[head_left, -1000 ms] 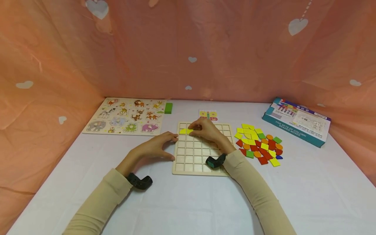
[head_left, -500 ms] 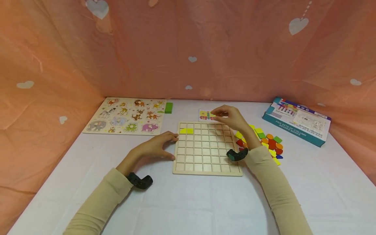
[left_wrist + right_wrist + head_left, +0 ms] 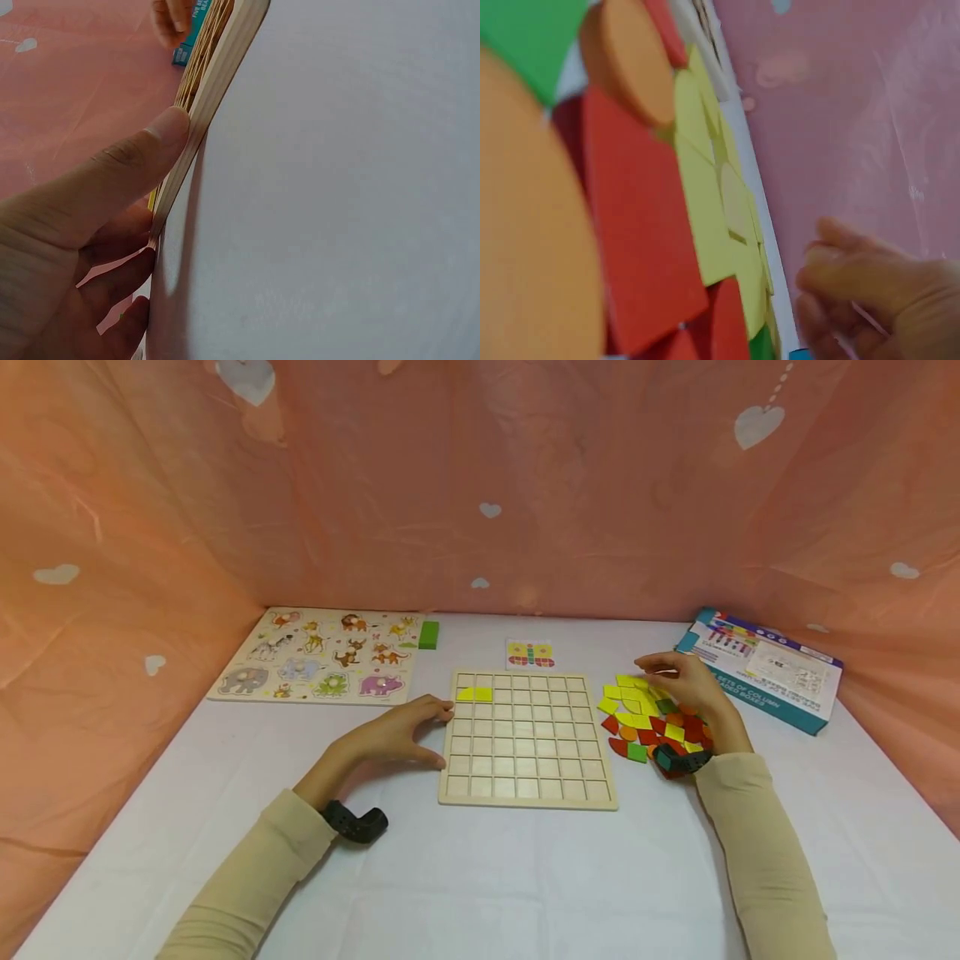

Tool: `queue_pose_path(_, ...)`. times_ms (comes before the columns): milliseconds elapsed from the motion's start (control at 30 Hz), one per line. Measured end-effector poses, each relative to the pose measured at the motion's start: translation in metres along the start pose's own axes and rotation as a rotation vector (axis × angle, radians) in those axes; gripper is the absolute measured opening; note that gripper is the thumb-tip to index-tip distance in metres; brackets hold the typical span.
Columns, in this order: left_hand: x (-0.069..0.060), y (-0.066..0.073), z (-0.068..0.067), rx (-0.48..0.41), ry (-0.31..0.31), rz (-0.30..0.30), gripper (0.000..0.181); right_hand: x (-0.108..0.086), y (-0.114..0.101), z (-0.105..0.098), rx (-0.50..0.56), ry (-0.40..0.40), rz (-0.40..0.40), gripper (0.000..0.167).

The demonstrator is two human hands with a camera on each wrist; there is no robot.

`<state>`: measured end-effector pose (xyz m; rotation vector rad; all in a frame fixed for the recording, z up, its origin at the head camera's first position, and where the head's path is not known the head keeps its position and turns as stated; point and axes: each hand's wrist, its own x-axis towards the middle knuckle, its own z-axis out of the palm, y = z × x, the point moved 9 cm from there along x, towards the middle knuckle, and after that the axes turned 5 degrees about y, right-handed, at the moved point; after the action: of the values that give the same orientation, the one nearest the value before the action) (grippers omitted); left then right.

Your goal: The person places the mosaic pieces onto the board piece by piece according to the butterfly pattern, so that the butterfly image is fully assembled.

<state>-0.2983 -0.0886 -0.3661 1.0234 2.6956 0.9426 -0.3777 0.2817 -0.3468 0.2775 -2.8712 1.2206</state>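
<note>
My left hand (image 3: 390,732) rests at the left edge of a wooden grid board (image 3: 527,748), thumb and fingertips touching its side. The left wrist view shows the thumb (image 3: 142,154) against the board's edge (image 3: 214,82). Two yellow pieces (image 3: 483,694) lie side by side in the board's upper left cells. My right hand (image 3: 688,681) hovers over the far side of a pile of flat coloured pieces (image 3: 632,705), fingers loosely bent and holding nothing visible. In the right wrist view, red (image 3: 641,225), yellow and orange pieces lie close to that hand (image 3: 862,292).
A small pattern card (image 3: 530,654) lies behind the board. At the back left is an animal peg puzzle (image 3: 322,670), with a green block (image 3: 428,635) beside it. A teal and white box (image 3: 772,672) stands at the back right, just beyond my right hand.
My right hand has left the yellow piece on the board and moved right, past the card, to above the pile. The left hand has stayed at the board's edge.
</note>
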Motion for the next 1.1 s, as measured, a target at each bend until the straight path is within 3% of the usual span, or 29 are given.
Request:
queue_pose_path(133, 0.0, 0.0, 0.0, -0.007, -0.002, -0.002, 0.069, -0.002, 0.013, 0.007, 0.01, -0.057, 0.042, 0.036)
queue_pose_path(267, 0.001, 0.0, 0.0, -0.014, -0.003, 0.0, 0.068, -0.002, 0.016, 0.011, 0.015, -0.085, 0.034, 0.037)
queue_pose_path(600, 0.0, 0.001, 0.0, -0.022, -0.011, -0.01, 0.068, 0.001, 0.007, 0.017, -0.044, -0.078, -0.083, 0.035)
queue_pose_path(800, 0.0, 0.001, 0.001, -0.016, -0.012, -0.004, 0.068, 0.001, 0.013, 0.014, -0.09, -0.034, -0.036, 0.038)
queue_pose_path(1100, 0.0, 0.001, 0.0, -0.008, -0.01, -0.001, 0.068, -0.002, 0.016, 0.015, -0.043, -0.082, -0.045, 0.045)
